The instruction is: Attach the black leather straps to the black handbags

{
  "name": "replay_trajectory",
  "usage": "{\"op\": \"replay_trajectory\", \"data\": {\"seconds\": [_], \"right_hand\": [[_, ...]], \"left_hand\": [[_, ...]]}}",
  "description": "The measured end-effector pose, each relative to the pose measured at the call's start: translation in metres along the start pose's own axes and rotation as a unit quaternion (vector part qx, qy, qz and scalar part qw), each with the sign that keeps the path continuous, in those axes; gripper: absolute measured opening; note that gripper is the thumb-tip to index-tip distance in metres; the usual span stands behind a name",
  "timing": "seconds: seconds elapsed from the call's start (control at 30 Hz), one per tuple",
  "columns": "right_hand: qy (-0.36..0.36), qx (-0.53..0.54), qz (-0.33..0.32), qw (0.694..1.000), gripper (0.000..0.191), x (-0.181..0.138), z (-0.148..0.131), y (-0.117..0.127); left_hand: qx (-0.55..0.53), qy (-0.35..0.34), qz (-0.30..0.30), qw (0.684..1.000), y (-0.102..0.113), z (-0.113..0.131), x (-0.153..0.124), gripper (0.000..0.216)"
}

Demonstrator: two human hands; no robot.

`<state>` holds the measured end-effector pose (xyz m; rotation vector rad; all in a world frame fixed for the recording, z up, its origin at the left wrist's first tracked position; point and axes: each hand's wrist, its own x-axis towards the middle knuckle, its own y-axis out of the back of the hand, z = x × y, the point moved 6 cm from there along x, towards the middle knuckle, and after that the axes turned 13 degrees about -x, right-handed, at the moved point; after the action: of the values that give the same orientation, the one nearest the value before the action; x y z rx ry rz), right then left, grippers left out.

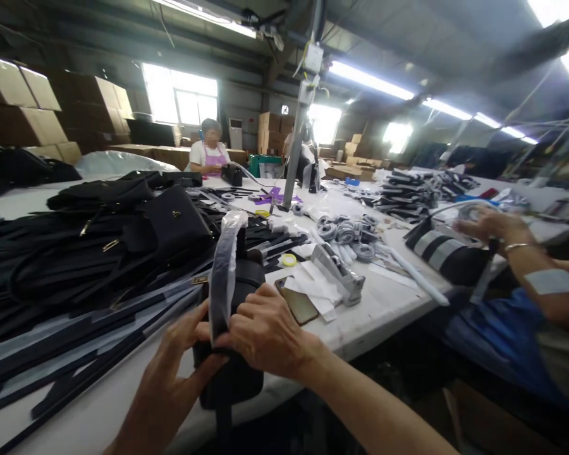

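Note:
A small black bag [239, 379] stands upright at the near edge of the white table [384, 309]. Its handle is wrapped in clear plastic film [224, 268]. My left hand [168, 385] grips the bag's left side, thumb pressed on the lower end of the film. My right hand [268, 332] is curled over the bag's top right, fingers closed on the film and the bag. A dark phone [298, 304] lies just right of my right hand, beside a grey tape dispenser [339, 272].
A large heap of black bags and straps [90, 253] covers the table's left. Rolls of tape [346, 230] and paper strips lie in the middle. A co-worker's hand [490, 224] works at the right; another person [210, 151] sits far back. A metal pole [294, 139] rises from the table.

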<state>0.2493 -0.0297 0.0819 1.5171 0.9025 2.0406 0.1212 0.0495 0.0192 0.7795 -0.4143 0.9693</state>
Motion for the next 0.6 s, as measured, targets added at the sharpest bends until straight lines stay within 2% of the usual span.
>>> {"op": "replay_trajectory", "data": {"seconds": [0.1,0.2,0.27,0.33,0.4,0.47,0.6], "right_hand": [[-0.041,0.07,-0.041,0.996,0.043,-0.014,0.014,-0.003],[-0.155,0.039,-0.173,0.972,0.032,-0.043,0.062,-0.02],[-0.253,-0.051,-0.257,0.931,0.03,-0.072,0.11,-0.033],[-0.29,-0.083,-0.298,0.906,0.02,-0.098,0.149,-0.048],[-0.299,-0.096,-0.348,0.883,0.013,-0.122,0.175,-0.067],[-0.3,-0.109,-0.397,0.861,0.015,-0.14,0.187,-0.086],[-0.296,-0.139,-0.459,0.826,0.026,-0.153,0.188,-0.11]], "left_hand": [[0.043,-0.077,-0.032,0.996,-0.005,0.011,-0.001,0.033],[0.023,-0.106,-0.061,0.992,-0.009,0.016,0.002,0.01],[0.014,-0.105,-0.055,0.993,-0.008,0.012,0.009,0.008],[0.017,-0.11,-0.051,0.992,-0.008,0.007,0.018,0.008],[0.03,-0.114,-0.06,0.991,-0.01,-0.001,0.028,0.008],[0.052,-0.114,-0.064,0.99,-0.012,-0.009,0.036,0.009],[0.088,-0.115,-0.035,0.989,-0.011,-0.02,0.036,0.017]]}}
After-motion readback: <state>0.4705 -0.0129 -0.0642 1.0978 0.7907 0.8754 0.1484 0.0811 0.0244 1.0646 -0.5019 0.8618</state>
